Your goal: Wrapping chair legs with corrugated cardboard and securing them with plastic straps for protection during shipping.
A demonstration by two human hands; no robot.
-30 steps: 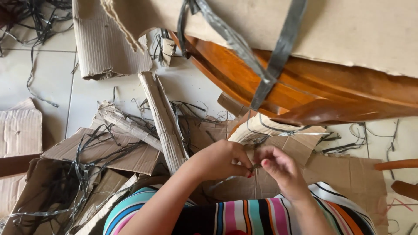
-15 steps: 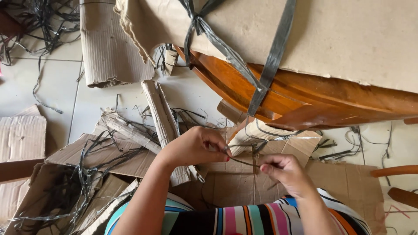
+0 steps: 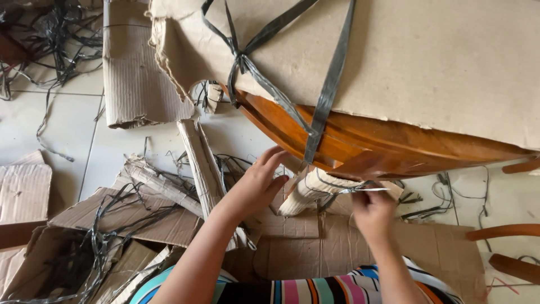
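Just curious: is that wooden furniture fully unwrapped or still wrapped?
Still partly wrapped: cardboard tied by grey straps covers the wooden furniture; only its edge shows.

Furniture-unpacking room — tiled floor (image 3: 62, 129), torn cardboard (image 3: 135, 67), plastic strapping (image 3: 332, 79).

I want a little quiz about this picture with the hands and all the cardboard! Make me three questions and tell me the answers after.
1. True or false: the polished brown wooden furniture piece is partly covered by a big sheet of tan cardboard.
2. What does the right hand pinch? A) a grey plastic strap end B) a red pencil C) a spoon
3. Fill in: the left hand reaches with spread fingers toward the cardboard-wrapped wooden ____.

Key
1. True; dark grey plastic straps tie it on.
2. A, as far as the picture shows.
3. Leg.
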